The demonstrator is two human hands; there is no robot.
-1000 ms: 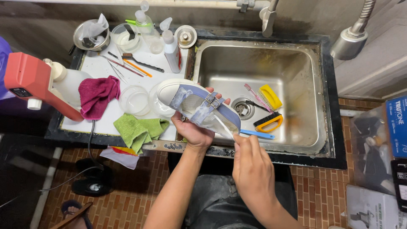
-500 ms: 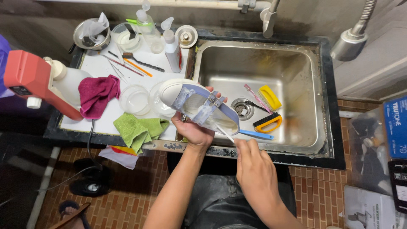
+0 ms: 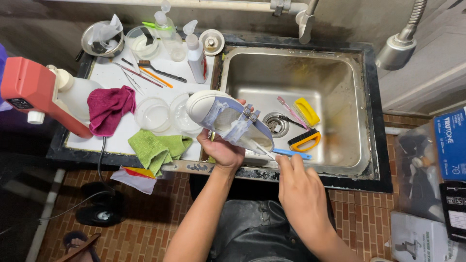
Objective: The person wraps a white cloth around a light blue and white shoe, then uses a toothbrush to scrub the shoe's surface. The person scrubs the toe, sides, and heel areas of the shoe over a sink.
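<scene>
- Since the earlier frames, right hand [image 3: 302, 187] has slid slightly right and lower; thin white brush [image 3: 262, 148] now works nearer the heel.
- Left hand [image 3: 222, 149] cups the sandal [image 3: 228, 121] from beneath, fingers wrapped around its midsection, over the front edge of the sink [image 3: 340, 92].
- Right hand fingers pinch the brush handle.
- Judged: sandal is light, stiff-soled, wet and soapy, thus slippery; the sole's sides give the safest hold, not the buckled straps.
</scene>
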